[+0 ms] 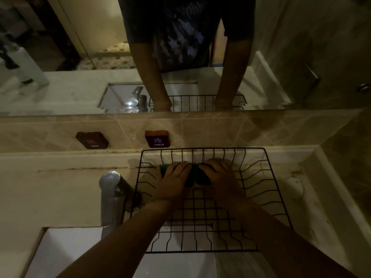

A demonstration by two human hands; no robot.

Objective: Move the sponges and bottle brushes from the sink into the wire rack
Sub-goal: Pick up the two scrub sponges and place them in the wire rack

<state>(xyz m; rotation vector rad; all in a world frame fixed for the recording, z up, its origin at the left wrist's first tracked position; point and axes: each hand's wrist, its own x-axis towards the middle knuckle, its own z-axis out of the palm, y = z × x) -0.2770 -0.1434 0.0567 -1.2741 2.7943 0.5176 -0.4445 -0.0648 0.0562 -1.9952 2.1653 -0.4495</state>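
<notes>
Both hands, left hand and right hand, clasp dark green soft sponges inside the black wire rack; light, squashy, best pinched by their sides.

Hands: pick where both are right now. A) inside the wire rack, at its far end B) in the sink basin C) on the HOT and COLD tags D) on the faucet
A: the left hand and right hand press on dark green sponges inside the wire rack, near its far wall.

Inside the wire rack, at its far side, left hand and right hand press dark green sponges; faucet stands left of the rack.
</notes>
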